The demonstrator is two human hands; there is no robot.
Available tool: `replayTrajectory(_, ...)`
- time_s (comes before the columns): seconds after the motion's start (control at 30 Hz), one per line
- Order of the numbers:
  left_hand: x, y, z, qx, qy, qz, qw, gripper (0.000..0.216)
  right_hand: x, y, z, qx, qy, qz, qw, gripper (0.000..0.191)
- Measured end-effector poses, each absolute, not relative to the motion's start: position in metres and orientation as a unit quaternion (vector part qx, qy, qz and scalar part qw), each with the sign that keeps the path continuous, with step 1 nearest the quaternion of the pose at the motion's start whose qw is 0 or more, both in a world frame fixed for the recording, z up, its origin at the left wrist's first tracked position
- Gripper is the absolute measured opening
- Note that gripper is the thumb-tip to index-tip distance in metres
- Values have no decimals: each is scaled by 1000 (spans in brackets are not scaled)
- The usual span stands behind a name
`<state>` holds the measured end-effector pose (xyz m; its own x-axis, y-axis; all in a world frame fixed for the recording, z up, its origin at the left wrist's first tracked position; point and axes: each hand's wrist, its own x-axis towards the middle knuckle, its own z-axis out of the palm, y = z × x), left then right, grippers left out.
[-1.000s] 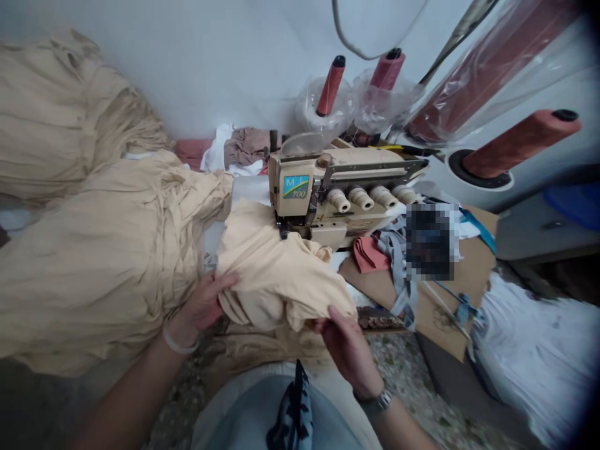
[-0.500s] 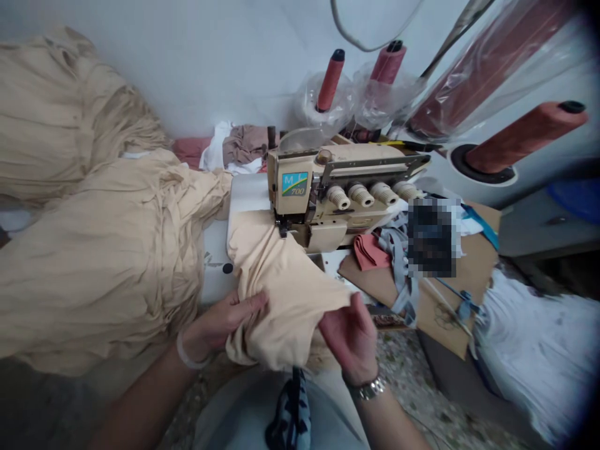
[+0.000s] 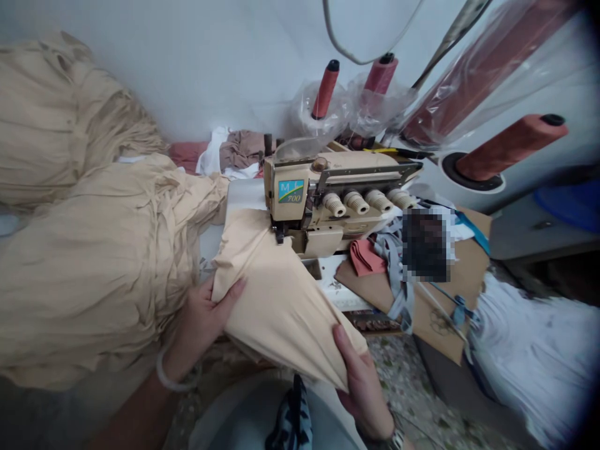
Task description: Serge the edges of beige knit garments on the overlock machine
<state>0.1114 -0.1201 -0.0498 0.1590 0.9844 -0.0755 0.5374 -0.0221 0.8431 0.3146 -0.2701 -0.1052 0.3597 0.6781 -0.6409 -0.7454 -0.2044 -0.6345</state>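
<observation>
A piece of beige fabric [image 3: 281,300] stretches from under the presser foot of a cream overlock sewing machine [image 3: 347,194] down toward my lap. My left hand [image 3: 206,319] grips its left edge, thumb on top and fingers hidden beneath the cloth. At the lower right corner, my right hand [image 3: 360,381] pinches the fabric, the thumb lying over it. Between the two hands the cloth is pulled fairly flat, with light creases near the machine. Its far end lies around the needle area, where the stitching itself cannot be made out.
Large heaps of beige fabric [image 3: 94,262] fill the left side. Red thread cones [image 3: 325,90] stand behind the machine, another thread cone [image 3: 510,150] at right. A folded coral cloth [image 3: 368,257] and grey straps lie beside cardboard [image 3: 435,319]. White fabric [image 3: 534,350] is piled at far right.
My right hand has moved down with its corner of the fabric, and my left hand has shifted left and slightly up. The bunched cloth is now spread flatter between them.
</observation>
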Motion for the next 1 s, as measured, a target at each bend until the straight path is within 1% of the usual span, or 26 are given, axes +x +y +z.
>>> replayTrajectory(0.17, 122, -101, -46, 702, 588, 312, 254, 31, 316, -231, -97, -514, -31, 524, 678, 41)
replayTrajectory(0.23, 122, -97, -47, 717, 597, 310, 184, 27, 324, -215, -96, -516, -55, 501, 692, 38)
replayTrajectory(0.3, 122, -96, -47, 735, 602, 288, 119, 23, 336, -198, -95, -522, -80, 482, 699, 35)
replayTrajectory(0.4, 126, -94, -41, 749, 615, 239, 53, 20, 358, -174, -92, -536, -121, 456, 700, 35)
replayTrajectory(0.43, 128, -92, -37, 751, 611, 248, 32, 23, 364, -167, -91, -537, -151, 455, 694, 36)
replayTrajectory(0.47, 131, -88, -33, 758, 592, 274, 9, 33, 370, -162, -89, -535, -197, 464, 678, 37)
replayTrajectory(0.53, 136, -75, -24, 792, 505, 341, -28, 50, 377, -155, -87, -526, -319, 508, 603, 37)
replayTrajectory(0.57, 138, -67, -21, 824, 441, 356, -29, 51, 379, -154, -86, -522, -372, 533, 552, 36)
replayTrajectory(0.6, 139, -59, -18, 859, 375, 347, -16, 46, 378, -154, -87, -520, -402, 551, 514, 34)
replayTrajectory(0.63, 139, -52, -17, 892, 324, 317, 3, 39, 375, -154, -88, -519, -401, 559, 508, 31)
replayTrajectory(0.67, 138, -45, -17, 913, 299, 278, 16, 33, 371, -155, -90, -517, -369, 555, 538, 29)
replayTrajectory(0.7, 136, -41, -18, 921, 305, 241, 18, 31, 365, -156, -92, -508, -317, 541, 590, 30)
replayTrajectory(0.73, 133, -39, -19, 918, 333, 215, 8, 31, 357, -157, -94, -492, -263, 525, 643, 34)
replayTrajectory(0.77, 131, -39, -21, 905, 372, 204, -15, 31, 349, -159, -96, -473, -225, 520, 675, 38)
replayTrajectory(0.8, 128, -41, -22, 889, 408, 205, -42, 32, 340, -160, -97, -459, -210, 533, 679, 41)
replayTrajectory(0.83, 127, -43, -24, 882, 417, 213, -62, 33, 331, -162, -98, -452, -220, 563, 656, 43)
replayTrajectory(0.87, 126, -46, -25, 890, 393, 221, -68, 34, 324, -163, -97, -452, -241, 596, 619, 45)
replayTrajectory(0.93, 126, -51, -28, 933, 281, 221, -46, 36, 315, -164, -94, -453, -250, 637, 571, 45)
replayTrajectory(1.0, 128, -56, -30, 961, 187, 205, -6, 38, 316, -162, -88, -448, -206, 644, 585, 45)
